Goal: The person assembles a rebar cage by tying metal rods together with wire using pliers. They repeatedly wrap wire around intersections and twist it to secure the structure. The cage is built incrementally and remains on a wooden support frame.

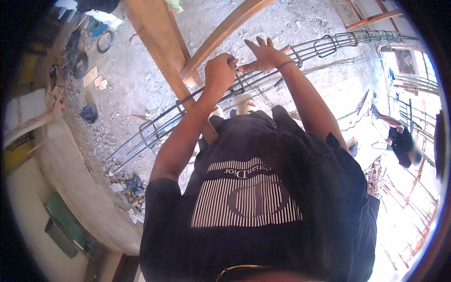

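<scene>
A long cage of steel reinforcing bars (315,50), bound with rectangular stirrups, runs from lower left to upper right in front of me. My left hand (220,74) is closed just above the cage, and what its fingers grip is hidden. Close beside it, over the bars, my right hand (267,55) has its fingers spread, with nothing visible in them; one finger points toward the left fist. Thin wires (261,94) hang below the cage between my forearms. A wooden beam (162,44) passes by the cage, left of my hands.
A second, curved timber (225,30) meets the beam. Rubble (129,185) lies by the cage's left end, and a black bag (89,113) and a tyre (104,41) lie farther left. Another person (401,141) is at the right, near bamboo-like poles (420,83).
</scene>
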`<control>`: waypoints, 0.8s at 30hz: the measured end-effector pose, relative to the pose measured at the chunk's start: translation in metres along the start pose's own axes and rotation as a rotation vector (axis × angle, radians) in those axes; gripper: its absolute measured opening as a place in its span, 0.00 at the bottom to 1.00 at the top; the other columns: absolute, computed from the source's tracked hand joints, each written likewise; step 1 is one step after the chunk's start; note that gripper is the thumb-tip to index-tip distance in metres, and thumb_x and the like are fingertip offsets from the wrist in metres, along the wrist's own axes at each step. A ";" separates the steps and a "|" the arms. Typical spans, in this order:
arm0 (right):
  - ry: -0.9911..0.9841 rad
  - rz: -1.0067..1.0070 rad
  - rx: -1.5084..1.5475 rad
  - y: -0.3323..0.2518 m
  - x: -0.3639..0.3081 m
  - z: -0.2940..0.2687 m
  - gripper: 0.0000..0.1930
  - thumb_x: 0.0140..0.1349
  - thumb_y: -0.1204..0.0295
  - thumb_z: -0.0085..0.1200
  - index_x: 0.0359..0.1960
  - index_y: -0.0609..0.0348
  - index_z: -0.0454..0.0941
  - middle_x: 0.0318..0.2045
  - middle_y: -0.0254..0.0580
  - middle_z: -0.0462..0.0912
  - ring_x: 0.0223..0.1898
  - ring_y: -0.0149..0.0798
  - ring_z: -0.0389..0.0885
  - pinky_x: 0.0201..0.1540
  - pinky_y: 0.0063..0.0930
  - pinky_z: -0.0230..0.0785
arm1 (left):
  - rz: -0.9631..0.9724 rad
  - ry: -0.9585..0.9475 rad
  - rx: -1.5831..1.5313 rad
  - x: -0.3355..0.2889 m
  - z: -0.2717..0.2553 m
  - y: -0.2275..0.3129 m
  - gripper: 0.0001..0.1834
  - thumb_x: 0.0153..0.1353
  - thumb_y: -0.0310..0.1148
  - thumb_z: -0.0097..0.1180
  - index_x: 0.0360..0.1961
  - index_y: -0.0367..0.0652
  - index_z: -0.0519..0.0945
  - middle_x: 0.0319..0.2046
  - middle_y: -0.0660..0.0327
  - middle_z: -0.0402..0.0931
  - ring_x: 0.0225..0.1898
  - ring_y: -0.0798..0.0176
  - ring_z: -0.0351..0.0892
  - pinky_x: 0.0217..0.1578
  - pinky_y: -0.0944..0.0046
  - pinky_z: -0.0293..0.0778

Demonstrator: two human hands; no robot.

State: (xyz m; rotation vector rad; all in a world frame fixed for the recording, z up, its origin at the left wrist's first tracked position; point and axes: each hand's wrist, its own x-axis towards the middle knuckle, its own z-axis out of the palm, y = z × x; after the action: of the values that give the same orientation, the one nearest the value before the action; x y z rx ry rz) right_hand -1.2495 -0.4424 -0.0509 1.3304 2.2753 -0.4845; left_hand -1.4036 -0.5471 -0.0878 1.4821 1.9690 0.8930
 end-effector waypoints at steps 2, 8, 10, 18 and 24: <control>-0.018 0.003 0.006 0.000 0.000 -0.001 0.65 0.37 0.20 0.57 0.76 0.37 0.48 0.77 0.48 0.44 0.77 0.61 0.37 0.59 0.96 0.28 | 0.011 0.018 -0.008 0.001 0.003 0.002 0.11 0.60 0.37 0.61 0.35 0.39 0.86 0.31 0.47 0.84 0.36 0.45 0.85 0.39 0.50 0.77; -0.034 -0.011 0.014 0.001 -0.001 -0.003 0.63 0.38 0.20 0.55 0.75 0.38 0.52 0.77 0.48 0.48 0.77 0.60 0.41 0.58 0.97 0.28 | 0.000 0.045 -0.064 0.006 0.008 -0.001 0.12 0.62 0.37 0.61 0.35 0.37 0.85 0.30 0.49 0.85 0.36 0.49 0.86 0.40 0.54 0.77; -0.037 -0.008 0.027 0.001 -0.001 -0.004 0.62 0.38 0.20 0.54 0.75 0.38 0.54 0.76 0.47 0.48 0.77 0.60 0.41 0.58 0.97 0.29 | 0.007 0.025 -0.091 0.007 0.006 -0.003 0.12 0.62 0.36 0.60 0.35 0.36 0.85 0.30 0.51 0.85 0.35 0.51 0.86 0.40 0.55 0.77; -0.082 0.010 0.082 0.001 -0.009 -0.009 0.62 0.40 0.21 0.55 0.75 0.39 0.54 0.76 0.47 0.51 0.77 0.57 0.40 0.59 0.96 0.26 | 0.031 -0.054 -0.103 0.002 -0.009 0.001 0.13 0.65 0.38 0.57 0.35 0.36 0.82 0.28 0.49 0.84 0.34 0.46 0.85 0.38 0.51 0.76; -0.094 0.019 0.098 -0.001 -0.016 -0.012 0.59 0.43 0.22 0.54 0.74 0.41 0.57 0.76 0.46 0.50 0.77 0.56 0.39 0.59 0.95 0.24 | 0.119 0.034 0.109 -0.001 0.005 0.006 0.13 0.68 0.38 0.52 0.39 0.38 0.78 0.30 0.43 0.82 0.36 0.36 0.82 0.37 0.43 0.74</control>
State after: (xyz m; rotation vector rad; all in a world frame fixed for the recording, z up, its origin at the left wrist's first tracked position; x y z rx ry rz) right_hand -1.2458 -0.4479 -0.0325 1.3451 2.1859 -0.6460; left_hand -1.3960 -0.5465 -0.0868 1.6706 1.9992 0.8777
